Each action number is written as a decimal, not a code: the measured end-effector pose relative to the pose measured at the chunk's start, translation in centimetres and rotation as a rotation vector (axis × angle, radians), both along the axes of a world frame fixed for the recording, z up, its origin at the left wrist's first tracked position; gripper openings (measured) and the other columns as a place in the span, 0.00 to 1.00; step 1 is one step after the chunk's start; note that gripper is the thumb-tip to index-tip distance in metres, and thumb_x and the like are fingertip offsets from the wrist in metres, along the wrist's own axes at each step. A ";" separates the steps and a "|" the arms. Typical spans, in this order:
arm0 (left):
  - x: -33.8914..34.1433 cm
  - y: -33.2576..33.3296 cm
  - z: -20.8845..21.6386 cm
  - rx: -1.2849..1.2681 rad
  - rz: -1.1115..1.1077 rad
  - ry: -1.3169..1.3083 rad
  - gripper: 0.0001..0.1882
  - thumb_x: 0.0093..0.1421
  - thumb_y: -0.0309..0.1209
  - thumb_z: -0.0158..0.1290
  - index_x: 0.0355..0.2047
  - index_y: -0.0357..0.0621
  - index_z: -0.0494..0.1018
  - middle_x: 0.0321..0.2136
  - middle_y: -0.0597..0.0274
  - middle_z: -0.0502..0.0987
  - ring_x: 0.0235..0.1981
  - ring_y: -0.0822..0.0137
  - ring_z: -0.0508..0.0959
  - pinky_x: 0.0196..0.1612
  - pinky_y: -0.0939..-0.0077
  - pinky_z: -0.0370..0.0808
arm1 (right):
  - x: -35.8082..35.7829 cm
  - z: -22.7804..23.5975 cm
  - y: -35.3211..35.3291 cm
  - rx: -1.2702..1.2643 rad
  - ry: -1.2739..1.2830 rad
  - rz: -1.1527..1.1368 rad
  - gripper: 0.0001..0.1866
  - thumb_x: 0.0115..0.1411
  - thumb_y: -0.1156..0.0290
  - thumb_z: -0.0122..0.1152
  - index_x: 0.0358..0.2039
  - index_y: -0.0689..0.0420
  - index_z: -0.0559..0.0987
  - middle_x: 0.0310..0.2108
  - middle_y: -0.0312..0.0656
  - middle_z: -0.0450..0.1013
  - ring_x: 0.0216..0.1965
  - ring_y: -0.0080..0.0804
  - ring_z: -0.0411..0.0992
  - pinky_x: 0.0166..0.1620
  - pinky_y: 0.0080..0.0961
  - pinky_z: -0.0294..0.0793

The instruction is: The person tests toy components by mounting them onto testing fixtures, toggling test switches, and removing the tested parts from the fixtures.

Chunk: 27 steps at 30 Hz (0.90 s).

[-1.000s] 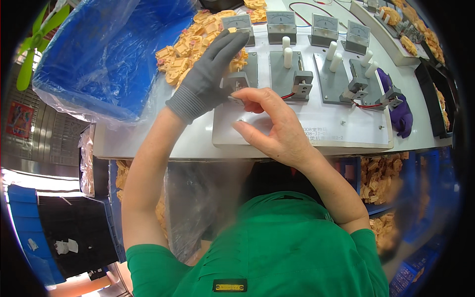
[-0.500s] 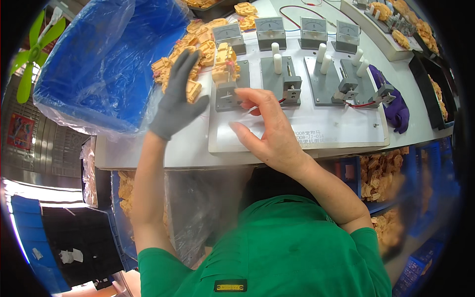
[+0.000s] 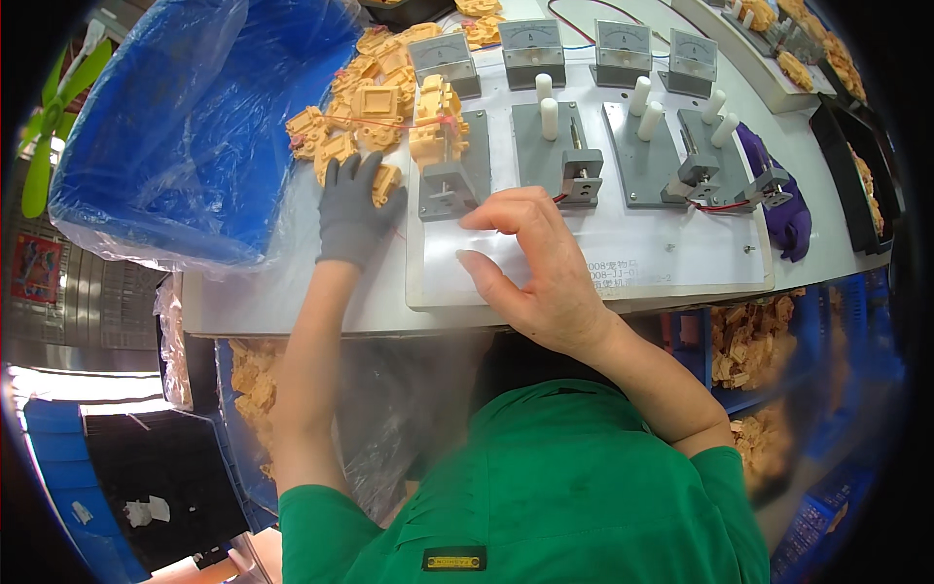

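My left hand [image 3: 355, 212], in a grey glove, lies at the near edge of a pile of yellow plastic housings [image 3: 377, 101]. Its fingers are spread, and one housing [image 3: 386, 183] shows between forefinger and thumb; no firm grip is visible. My bare right hand [image 3: 545, 268] hovers over the white board [image 3: 448, 277], thumb and curved fingers apart with nothing between them. Just beyond it, another yellow housing [image 3: 435, 122] with thin red wires sits on the leftmost grey fixture [image 3: 449, 187], whose metal block faces me.
More grey fixtures with white pegs [image 3: 550, 119] stand to the right, with several dial meters [image 3: 533, 54] behind them. A blue bin lined with clear plastic [image 3: 185, 146] is at left. A purple cloth-like item [image 3: 793, 219] and a black tray [image 3: 844, 165] lie at right.
My left hand has come down and nearer, from above the pile onto its near edge. The right hand keeps about the same place and shape. The view has shifted slightly.
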<state>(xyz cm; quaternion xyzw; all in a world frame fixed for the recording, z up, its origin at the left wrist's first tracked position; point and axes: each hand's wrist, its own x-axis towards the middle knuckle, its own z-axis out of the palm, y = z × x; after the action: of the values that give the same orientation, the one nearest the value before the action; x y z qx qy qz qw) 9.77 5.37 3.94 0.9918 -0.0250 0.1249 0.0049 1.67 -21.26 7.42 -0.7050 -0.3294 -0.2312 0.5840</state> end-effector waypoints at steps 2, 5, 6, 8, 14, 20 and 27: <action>-1.7 -0.3 0.0 -0.044 0.006 -0.056 0.31 0.58 0.45 0.58 0.61 0.55 0.70 0.62 0.49 0.67 0.66 0.45 0.63 0.62 0.53 0.68 | -0.2 0.0 0.0 0.031 0.007 0.013 0.17 0.55 0.80 0.66 0.45 0.58 0.74 0.44 0.46 0.71 0.46 0.45 0.71 0.49 0.35 0.73; -3.2 0.4 -0.7 -0.116 -0.018 -0.090 0.29 0.59 0.42 0.58 0.60 0.52 0.71 0.59 0.49 0.70 0.62 0.47 0.67 0.60 0.54 0.71 | -0.4 -0.1 -0.5 0.072 -0.106 0.055 0.17 0.53 0.83 0.66 0.43 0.57 0.76 0.42 0.44 0.72 0.45 0.43 0.71 0.48 0.34 0.74; -3.4 0.9 -0.8 -0.129 -0.042 -0.121 0.28 0.59 0.41 0.58 0.60 0.50 0.71 0.58 0.50 0.71 0.61 0.50 0.69 0.59 0.55 0.72 | -0.7 -0.1 -0.8 0.074 -0.129 0.049 0.17 0.52 0.84 0.66 0.43 0.57 0.76 0.41 0.44 0.72 0.45 0.42 0.72 0.47 0.34 0.74; -3.4 2.1 -0.5 -0.317 -0.074 -0.232 0.27 0.61 0.39 0.58 0.60 0.46 0.71 0.55 0.52 0.73 0.57 0.55 0.72 0.56 0.59 0.73 | -1.4 -0.1 -1.8 0.097 -0.156 0.040 0.18 0.51 0.85 0.66 0.42 0.56 0.77 0.40 0.43 0.72 0.44 0.41 0.72 0.46 0.34 0.74; -3.6 4.4 5.3 -2.028 -0.056 -0.065 0.29 0.64 0.39 0.57 0.62 0.39 0.66 0.57 0.48 0.72 0.59 0.52 0.73 0.62 0.60 0.72 | -1.1 -0.3 -6.5 0.094 -0.022 -0.245 0.19 0.56 0.80 0.65 0.48 0.58 0.74 0.43 0.42 0.71 0.44 0.35 0.70 0.47 0.29 0.70; -3.9 1.0 11.0 -2.433 -0.521 0.472 0.29 0.68 0.42 0.50 0.64 0.40 0.64 0.60 0.46 0.71 0.62 0.46 0.71 0.64 0.49 0.71 | -0.8 -0.2 -6.0 0.055 0.183 -0.257 0.21 0.60 0.75 0.64 0.53 0.59 0.72 0.45 0.41 0.70 0.45 0.33 0.68 0.48 0.28 0.69; -1.0 -3.8 15.1 -2.254 -0.364 0.753 0.28 0.68 0.47 0.49 0.60 0.40 0.68 0.51 0.50 0.77 0.52 0.57 0.79 0.38 0.64 0.85 | -0.7 -0.1 -6.4 0.092 0.295 -0.200 0.22 0.60 0.73 0.65 0.55 0.57 0.72 0.44 0.41 0.70 0.44 0.32 0.69 0.47 0.29 0.69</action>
<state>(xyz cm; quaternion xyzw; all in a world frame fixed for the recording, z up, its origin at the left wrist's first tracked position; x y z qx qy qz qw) 8.74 1.62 19.07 0.3862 -0.0383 -0.2234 0.8942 0.97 -27.63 7.36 -0.7330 -0.1575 -0.1972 0.6316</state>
